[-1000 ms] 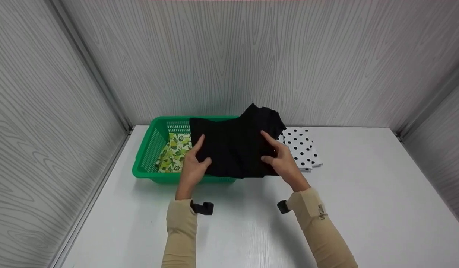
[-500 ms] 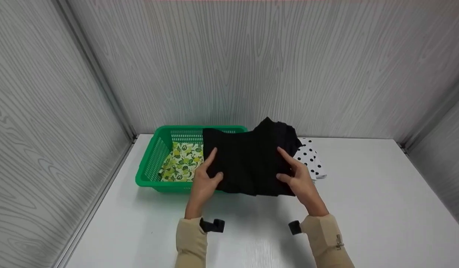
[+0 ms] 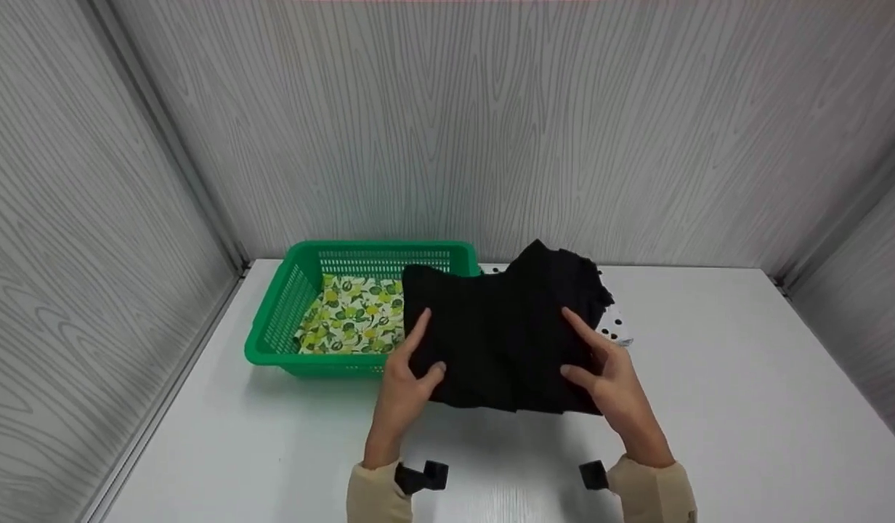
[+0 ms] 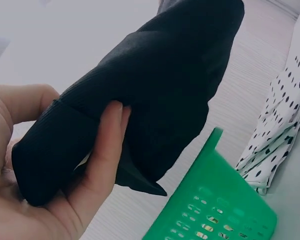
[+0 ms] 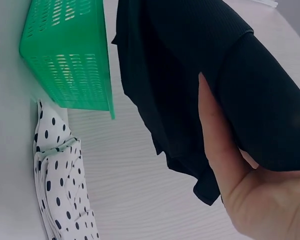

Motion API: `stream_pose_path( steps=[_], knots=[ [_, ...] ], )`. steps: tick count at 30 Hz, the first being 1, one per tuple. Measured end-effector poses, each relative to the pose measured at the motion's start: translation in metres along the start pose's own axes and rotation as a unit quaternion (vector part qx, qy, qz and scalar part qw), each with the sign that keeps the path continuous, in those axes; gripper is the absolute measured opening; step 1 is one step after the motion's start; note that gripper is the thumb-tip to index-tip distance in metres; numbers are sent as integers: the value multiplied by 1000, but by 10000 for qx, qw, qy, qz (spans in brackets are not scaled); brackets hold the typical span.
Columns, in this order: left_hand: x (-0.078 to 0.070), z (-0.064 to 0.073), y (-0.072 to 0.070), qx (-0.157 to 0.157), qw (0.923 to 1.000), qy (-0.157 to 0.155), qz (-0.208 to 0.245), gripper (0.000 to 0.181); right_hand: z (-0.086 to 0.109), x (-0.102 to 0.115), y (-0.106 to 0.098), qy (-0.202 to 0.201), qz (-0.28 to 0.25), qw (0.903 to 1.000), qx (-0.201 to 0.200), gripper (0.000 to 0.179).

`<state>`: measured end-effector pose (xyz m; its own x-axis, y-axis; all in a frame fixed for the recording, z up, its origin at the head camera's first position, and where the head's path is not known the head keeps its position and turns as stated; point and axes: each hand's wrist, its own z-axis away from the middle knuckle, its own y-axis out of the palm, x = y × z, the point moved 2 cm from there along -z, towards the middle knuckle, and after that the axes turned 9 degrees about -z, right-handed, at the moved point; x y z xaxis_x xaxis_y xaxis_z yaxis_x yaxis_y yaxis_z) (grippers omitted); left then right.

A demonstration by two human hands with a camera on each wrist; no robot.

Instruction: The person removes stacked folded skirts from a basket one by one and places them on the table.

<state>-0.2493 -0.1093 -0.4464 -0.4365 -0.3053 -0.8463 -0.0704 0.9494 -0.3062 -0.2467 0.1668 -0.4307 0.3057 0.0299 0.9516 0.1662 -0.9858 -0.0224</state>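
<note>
Grips folded matte-black fabric [image 3: 495, 349] by its left side with the left hand [image 3: 406, 381], only partly open, with thumb and index finger spread apart on the cloth. Grips the same piece by its right side with the right hand [image 3: 616, 381], likewise partly open, with thumb and index finger parted in a V. Holds it stretched between the two, raised over a smooth white tabletop [image 3: 731, 392], tilted, with a soft shadow below.

Shows fine ribbing and a seam line along the fold in both wrist views; curves into a rounded, soft-looking roll near the palms. Rises to a blunt peak at upper right, then breaks into a ragged, crumpled edge. Runs slightly wavy along the lower hem.

Overlaps, in the head view, the right end of a green plastic basket [image 3: 302, 360], rectangular, with flared rim and slotted mesh walls; stands apart from it in the wrist views. Contains, flat on the basket floor, a cotton-like cloth printed with yellow lemons and green leaves [image 3: 353, 312].

Lies at the basket's right, partly hidden: white cloth with black polka dots [image 3: 616, 325], folded in stacked layers. Cannot tell whether touching the basket. Ends behind in pale grey panels [image 3: 447, 131] with wavy wood-grain pattern.
</note>
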Motion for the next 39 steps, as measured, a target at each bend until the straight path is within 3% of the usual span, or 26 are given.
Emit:
stream_pose_path(
  steps=[8,16,22,32,39],
  knots=[
    [-8,12,12,551,9983,66,169,70,29,6,-11,-272,135,9993,-207,78],
    [-12,13,21,518,9984,105,212,71,32,8,-15,-157,80,9993,-315,79],
    [-13,13,33,698,9970,99,317,72,39,8,-25,-148,132,9988,-442,78],
    [-12,12,48,1342,9900,77,432,74,49,8,-49,-152,472,9975,-509,78],
    [-8,14,64,1847,9819,-255,321,71,54,4,-64,-133,702,9964,-464,75]
  ],
)
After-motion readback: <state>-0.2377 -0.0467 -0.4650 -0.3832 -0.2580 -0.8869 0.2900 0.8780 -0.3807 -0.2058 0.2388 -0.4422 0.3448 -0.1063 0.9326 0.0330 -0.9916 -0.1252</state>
